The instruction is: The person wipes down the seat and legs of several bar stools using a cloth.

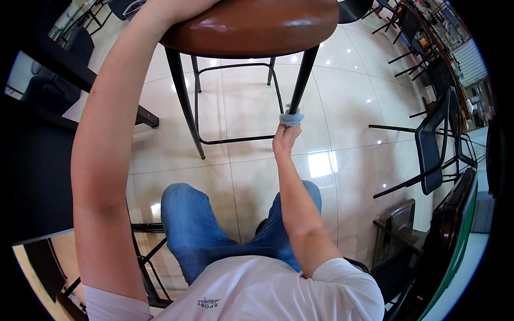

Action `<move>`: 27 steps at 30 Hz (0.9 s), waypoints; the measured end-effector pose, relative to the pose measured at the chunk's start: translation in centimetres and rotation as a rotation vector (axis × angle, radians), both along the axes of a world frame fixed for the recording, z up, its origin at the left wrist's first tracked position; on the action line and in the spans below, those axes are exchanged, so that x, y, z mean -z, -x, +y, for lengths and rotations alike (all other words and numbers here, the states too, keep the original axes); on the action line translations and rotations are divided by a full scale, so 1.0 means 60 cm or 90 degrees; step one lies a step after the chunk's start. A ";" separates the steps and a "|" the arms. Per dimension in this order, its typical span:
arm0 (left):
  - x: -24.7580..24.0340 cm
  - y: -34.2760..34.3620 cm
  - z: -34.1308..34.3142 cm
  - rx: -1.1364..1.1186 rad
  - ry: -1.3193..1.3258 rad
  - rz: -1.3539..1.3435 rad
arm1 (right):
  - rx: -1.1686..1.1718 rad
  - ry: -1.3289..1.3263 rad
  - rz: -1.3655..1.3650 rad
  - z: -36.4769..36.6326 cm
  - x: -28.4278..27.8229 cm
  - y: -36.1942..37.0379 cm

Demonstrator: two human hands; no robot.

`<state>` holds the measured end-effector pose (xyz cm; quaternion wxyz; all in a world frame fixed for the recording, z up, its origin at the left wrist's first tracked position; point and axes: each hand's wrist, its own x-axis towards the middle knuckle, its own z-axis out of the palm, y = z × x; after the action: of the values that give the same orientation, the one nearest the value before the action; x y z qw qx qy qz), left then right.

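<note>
A stool with a brown padded seat (251, 29) and black metal legs stands in front of me. My left hand (184, 7) lies against the left of the seat, its fingers cut off by the upper edge of the picture. Low on the stool's right front leg (303, 80), my right hand (287, 138) is closed on a light blue cloth (291, 119). The cloth is wrapped about the leg, close to the black footrest bar (235, 141).
Pale glossy tiles (251, 176) cover the floor. A black chair (431, 150) is at the right, with several more along a long table behind it. A dark table (43, 160) stands close on the left. My jeans-clad knees (187, 214) are just below the stool.
</note>
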<state>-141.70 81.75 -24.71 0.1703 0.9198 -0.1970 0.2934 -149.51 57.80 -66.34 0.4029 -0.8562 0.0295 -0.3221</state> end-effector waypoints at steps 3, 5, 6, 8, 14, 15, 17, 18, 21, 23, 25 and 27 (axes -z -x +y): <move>-0.008 0.005 -0.003 0.051 0.038 0.034 | 0.124 0.018 0.174 0.004 0.073 0.005; -0.002 0.003 0.001 0.049 0.035 0.042 | 0.129 -0.119 0.273 0.000 0.092 0.018; 0.001 -0.001 0.004 0.045 0.033 0.045 | 0.131 -0.257 0.366 -0.003 0.099 0.020; -0.013 0.006 0.004 0.049 0.037 0.047 | 0.142 -0.304 0.353 -0.032 0.115 -0.002; 0.002 -0.004 0.006 0.041 0.058 0.049 | -0.024 -0.719 0.541 -0.104 -0.023 -0.021; 0.003 -0.005 0.008 0.050 0.064 0.041 | -0.093 -0.742 0.490 -0.105 -0.056 -0.020; 0.004 -0.013 0.016 0.088 0.095 0.054 | -0.174 -0.786 0.399 -0.096 -0.135 -0.013; 0.005 -0.008 0.015 0.069 0.077 0.037 | -0.189 -0.809 0.360 -0.085 -0.172 -0.012; 0.001 -0.011 0.012 0.061 0.053 0.041 | -0.296 -0.821 0.283 -0.086 -0.259 -0.006; 0.003 -0.014 0.019 0.099 0.069 0.041 | -0.279 -0.792 0.293 -0.080 -0.239 -0.014; 0.007 0.006 0.011 0.100 0.073 0.037 | -0.236 -0.770 0.293 -0.075 -0.223 -0.014; 0.006 0.014 0.008 0.097 0.076 0.031 | -0.226 -0.688 0.330 -0.090 -0.153 -0.018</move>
<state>-142.57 82.25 -25.05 0.2514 0.8972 -0.2443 0.2686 -148.42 52.42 -57.16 0.8062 -0.5735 0.1424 0.0281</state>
